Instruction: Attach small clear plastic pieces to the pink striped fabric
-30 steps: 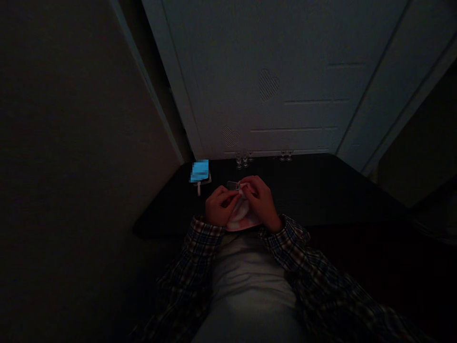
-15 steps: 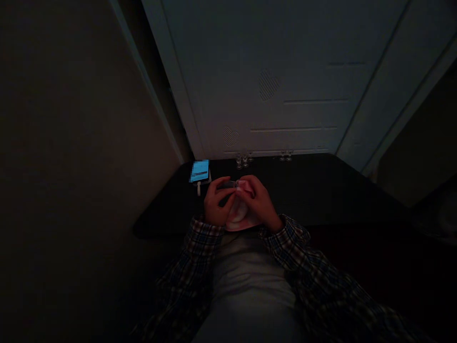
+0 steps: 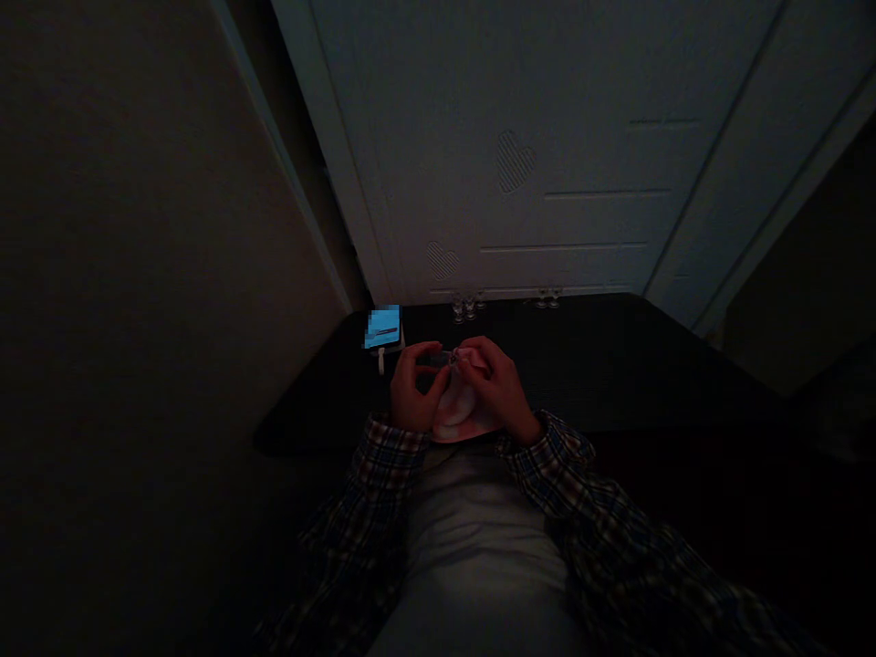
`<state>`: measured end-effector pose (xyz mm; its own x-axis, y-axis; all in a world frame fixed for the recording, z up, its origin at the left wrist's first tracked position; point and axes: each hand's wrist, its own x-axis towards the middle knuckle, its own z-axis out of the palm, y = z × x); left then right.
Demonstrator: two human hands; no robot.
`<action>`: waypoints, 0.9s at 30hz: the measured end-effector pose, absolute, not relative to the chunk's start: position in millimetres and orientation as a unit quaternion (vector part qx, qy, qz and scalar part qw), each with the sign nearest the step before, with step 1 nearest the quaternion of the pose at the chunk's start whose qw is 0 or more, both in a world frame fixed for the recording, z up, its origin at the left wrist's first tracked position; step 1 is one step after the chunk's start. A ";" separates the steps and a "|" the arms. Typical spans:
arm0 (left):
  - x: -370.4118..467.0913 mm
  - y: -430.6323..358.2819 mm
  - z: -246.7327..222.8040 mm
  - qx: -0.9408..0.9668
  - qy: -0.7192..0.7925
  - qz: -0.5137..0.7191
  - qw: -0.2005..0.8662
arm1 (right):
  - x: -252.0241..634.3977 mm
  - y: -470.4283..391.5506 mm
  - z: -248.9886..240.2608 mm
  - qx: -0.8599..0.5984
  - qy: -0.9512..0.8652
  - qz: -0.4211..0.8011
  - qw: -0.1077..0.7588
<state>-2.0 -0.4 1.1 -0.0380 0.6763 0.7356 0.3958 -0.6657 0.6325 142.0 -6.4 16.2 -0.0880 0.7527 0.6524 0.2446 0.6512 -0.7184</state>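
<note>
My left hand (image 3: 412, 388) is closed, with thumb and fingertips around a small, clear, shiny piece (image 3: 443, 357) that looks like a little stemmed glass; its shape is mostly covered by fingers. Pressed against its right end, my right hand (image 3: 501, 385) pinches a pink and white cloth (image 3: 468, 422). The lower part of this cloth hangs between my wrists to the front edge of the dark table (image 3: 589, 379). Both hands are close together over the table, fingertips nearly meeting.
Several small stemmed glasses (image 3: 469, 307) stand along the back of the table, with more glasses (image 3: 547, 297) farther right. A lit phone (image 3: 383, 328) with a white plug and cable lies at the back left. Behind rises a pale panel (image 3: 581, 100) with heart patterns. The room is dim.
My left fingers have shifted slightly on the clear piece, and my right fingertips have moved a little with the cloth at its end. The rest has stayed in place.
</note>
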 end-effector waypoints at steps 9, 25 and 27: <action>-3.4 0.9 -2.1 0.670 0.409 0.580 0.216 | 142.2 -7.5 18.4 -0.340 -0.696 0.239 0.586; -3.7 -0.9 -2.0 0.670 0.426 0.566 0.222 | 141.8 -7.1 17.0 -0.324 -0.694 0.254 0.590; -5.5 -0.4 -3.0 0.664 0.436 0.565 0.225 | 141.4 -7.3 16.9 -0.318 -0.696 0.258 0.589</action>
